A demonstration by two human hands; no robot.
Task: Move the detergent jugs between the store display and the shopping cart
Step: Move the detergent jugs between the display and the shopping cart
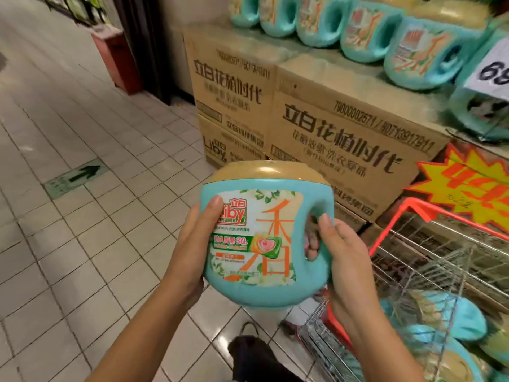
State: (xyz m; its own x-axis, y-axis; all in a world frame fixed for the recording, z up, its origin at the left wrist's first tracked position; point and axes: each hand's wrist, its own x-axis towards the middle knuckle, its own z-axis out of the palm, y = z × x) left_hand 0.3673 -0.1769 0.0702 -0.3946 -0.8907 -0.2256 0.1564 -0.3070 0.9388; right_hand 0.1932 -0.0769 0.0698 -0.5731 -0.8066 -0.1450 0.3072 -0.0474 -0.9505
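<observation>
Teal plastic jug point(261, 244), stiff, slick and judged heavy, is held in mid-air beside cart point(440, 249): handle clasped by right grip point(347, 260), flank cupped by left grip point(190, 244).

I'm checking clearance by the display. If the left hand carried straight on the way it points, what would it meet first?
Probably the cardboard boxes under the display: the left hand, gripping the jug, points forward toward them. Depth is unclear.

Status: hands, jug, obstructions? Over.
Left hand cups Liby detergent jug side; right hand grips its handle. Jug upright, held beside shopping cart. Nothing blocking.
</observation>
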